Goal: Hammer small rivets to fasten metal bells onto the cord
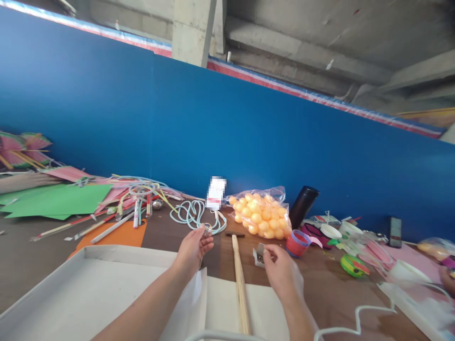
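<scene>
My left hand (192, 249) is raised over the brown table (320, 289) with its fingers pinched round a small silver bell (207, 229). My right hand (281, 270) pinches a small grey box (259, 255) that seems to hold more little metal pieces. Between my hands lies a hammer (240, 279) with a long wooden handle and a dark head, pointing away from me. Just behind the bell is a coil of pale blue cord (194, 213).
A white cardboard tray (88, 293) lies under my left arm. A bag of orange balls (261, 215), a black flask (303, 206), a red tape roll (296, 243), green paper (60, 199), sticks and craft bits crowd the table before a blue wall. Another person's hand (24, 181) rests far left.
</scene>
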`<control>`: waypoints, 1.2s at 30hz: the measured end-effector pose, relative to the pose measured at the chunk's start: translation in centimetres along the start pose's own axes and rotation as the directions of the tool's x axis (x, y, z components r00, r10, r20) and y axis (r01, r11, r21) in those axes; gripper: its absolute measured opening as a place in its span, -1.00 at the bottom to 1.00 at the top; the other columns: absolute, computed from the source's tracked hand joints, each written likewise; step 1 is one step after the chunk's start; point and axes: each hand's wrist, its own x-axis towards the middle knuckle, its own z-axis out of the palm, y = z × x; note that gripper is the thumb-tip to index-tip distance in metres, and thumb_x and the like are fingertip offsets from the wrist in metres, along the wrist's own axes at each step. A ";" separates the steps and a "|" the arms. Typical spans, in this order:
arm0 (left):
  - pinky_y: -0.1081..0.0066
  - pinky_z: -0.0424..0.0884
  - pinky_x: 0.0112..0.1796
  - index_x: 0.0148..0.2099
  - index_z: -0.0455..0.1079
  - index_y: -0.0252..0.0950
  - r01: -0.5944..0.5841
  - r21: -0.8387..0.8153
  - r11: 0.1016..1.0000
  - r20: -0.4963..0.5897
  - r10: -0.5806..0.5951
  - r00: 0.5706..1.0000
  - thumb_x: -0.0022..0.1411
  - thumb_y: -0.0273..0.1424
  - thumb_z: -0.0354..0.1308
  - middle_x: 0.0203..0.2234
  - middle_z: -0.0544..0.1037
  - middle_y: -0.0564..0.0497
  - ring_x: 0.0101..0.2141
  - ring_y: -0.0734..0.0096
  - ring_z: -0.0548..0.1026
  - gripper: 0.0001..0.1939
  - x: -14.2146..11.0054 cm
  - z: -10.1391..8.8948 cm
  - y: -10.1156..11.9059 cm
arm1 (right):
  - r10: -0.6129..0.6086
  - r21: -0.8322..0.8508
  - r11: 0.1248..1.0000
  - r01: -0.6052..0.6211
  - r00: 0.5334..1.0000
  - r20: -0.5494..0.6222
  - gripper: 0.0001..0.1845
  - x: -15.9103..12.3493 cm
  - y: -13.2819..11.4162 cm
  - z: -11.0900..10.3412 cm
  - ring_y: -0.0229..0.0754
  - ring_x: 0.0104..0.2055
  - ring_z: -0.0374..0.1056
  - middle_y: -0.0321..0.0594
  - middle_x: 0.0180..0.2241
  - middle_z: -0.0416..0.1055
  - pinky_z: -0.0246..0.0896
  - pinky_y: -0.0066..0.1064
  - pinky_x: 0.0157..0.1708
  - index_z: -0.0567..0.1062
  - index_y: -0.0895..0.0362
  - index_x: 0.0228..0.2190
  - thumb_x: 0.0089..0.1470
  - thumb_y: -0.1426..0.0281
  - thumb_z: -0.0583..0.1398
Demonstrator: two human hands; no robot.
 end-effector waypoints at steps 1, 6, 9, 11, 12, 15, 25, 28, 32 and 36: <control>0.53 0.45 -0.51 -0.34 0.34 -0.40 -0.003 0.002 1.000 0.002 0.003 1.000 0.13 -0.37 0.14 -0.50 0.46 -0.05 -0.54 0.54 0.46 -0.84 0.0 0.0 0.0 | 0.036 -0.025 0.999 -0.036 0.999 -0.008 -0.70 0.3 0.6 -0.4 -0.09 -0.20 0.38 -0.27 -0.19 0.48 0.15 -0.36 -0.39 0.45 -0.08 -0.25 0.04 0.22 -0.02; 0.54 0.45 -0.52 -0.36 0.35 -0.39 -0.014 0.008 1.000 0.018 0.014 1.000 0.12 -0.36 0.15 -0.50 0.47 -0.04 -0.54 0.54 0.46 -0.84 0.0 -0.1 -0.2 | 0.146 -0.130 0.982 -0.139 0.988 0.047 -0.72 1.7 3.0 -1.0 0.00 -0.23 0.40 -0.18 -0.20 0.48 0.14 -0.32 -0.46 0.48 -0.07 -0.31 0.04 0.28 -0.01; 0.54 0.45 -0.53 -0.35 0.35 -0.39 -0.020 0.017 1.000 0.017 0.020 1.000 0.12 -0.36 0.15 -0.50 0.47 -0.04 -0.54 0.55 0.46 -0.84 0.1 -0.2 -0.3 | 0.159 -0.165 0.976 -0.141 0.982 0.102 -0.74 2.0 3.5 -0.5 0.01 -0.24 0.41 -0.18 -0.26 0.51 0.15 -0.32 -0.47 0.49 -0.07 -0.35 0.04 0.29 0.01; 0.55 0.45 -0.53 -0.34 0.35 -0.40 -0.020 0.022 1.000 0.020 0.020 1.000 0.12 -0.36 0.15 -0.49 0.46 -0.04 -0.54 0.55 0.45 -0.83 0.1 -0.2 -0.3 | 0.154 -0.173 0.976 -0.132 0.980 0.123 -0.74 1.9 3.5 -0.3 0.00 -0.24 0.41 -0.20 -0.28 0.51 0.16 -0.32 -0.45 0.50 -0.07 -0.36 0.04 0.29 0.01; 0.55 0.45 -0.53 -0.34 0.35 -0.40 -0.020 0.024 0.999 0.022 0.020 1.000 0.12 -0.36 0.15 -0.49 0.46 -0.04 -0.54 0.56 0.45 -0.83 0.2 -0.3 -0.3 | 0.149 -0.175 0.976 -0.126 0.981 0.128 -0.75 1.9 3.4 -0.3 -0.01 -0.24 0.41 -0.20 -0.28 0.51 0.16 -0.32 -0.44 0.50 -0.07 -0.36 0.04 0.28 0.02; 0.55 0.45 -0.53 -0.34 0.34 -0.40 -0.026 0.026 0.999 0.024 0.026 0.999 0.11 -0.35 0.16 -0.49 0.47 -0.04 -0.53 0.55 0.46 -0.82 0.2 -0.3 -0.4 | 0.134 -0.181 0.977 -0.112 0.985 0.109 -0.73 1.7 3.1 -0.3 -0.04 -0.23 0.40 -0.20 -0.22 0.48 0.17 -0.34 -0.42 0.48 -0.07 -0.31 0.04 0.27 0.01; 0.56 0.44 -0.55 -0.37 0.34 -0.39 -0.017 0.019 1.000 0.023 0.016 1.000 0.12 -0.35 0.15 -0.50 0.46 -0.03 -0.56 0.56 0.45 -0.83 0.0 0.0 -0.4 | 0.035 -0.206 0.978 -0.010 0.992 0.118 -0.74 1.6 3.0 1.0 -0.06 -0.23 0.39 -0.19 -0.25 0.45 0.15 -0.37 -0.45 0.50 -0.07 -0.34 0.03 0.22 0.03; 0.56 0.44 -0.55 -0.37 0.35 -0.38 -0.021 0.022 1.000 0.034 0.020 0.999 0.11 -0.35 0.16 -0.49 0.46 -0.04 -0.55 0.56 0.45 -0.83 0.0 -0.1 -0.4 | 0.026 -0.205 0.979 0.002 0.991 0.132 -0.69 1.6 2.8 1.2 -0.03 -0.24 0.40 -0.17 -0.26 0.47 0.15 -0.34 -0.45 0.50 -0.07 -0.33 0.05 0.16 0.01; 0.56 0.44 -0.55 -0.37 0.35 -0.38 -0.027 0.032 0.999 0.028 0.026 0.999 0.11 -0.35 0.16 -0.49 0.47 -0.04 -0.56 0.56 0.45 -0.83 0.0 -0.1 -0.4 | 0.035 -0.198 0.980 -0.004 0.988 0.153 -0.70 1.9 2.3 1.2 -0.01 -0.24 0.41 -0.15 -0.27 0.49 0.17 -0.32 -0.44 0.52 -0.05 -0.37 0.03 0.15 0.03; 0.56 0.45 -0.56 -0.35 0.36 -0.39 -0.037 0.042 0.998 0.035 0.035 0.999 0.10 -0.33 0.17 -0.48 0.47 -0.05 -0.55 0.56 0.46 -0.82 0.2 -0.2 -0.6 | 0.057 -0.184 0.983 -0.025 0.984 0.168 -0.73 2.6 2.3 1.3 0.02 -0.26 0.42 -0.19 -0.30 0.52 0.18 -0.29 -0.43 0.53 -0.06 -0.43 -0.01 0.14 0.07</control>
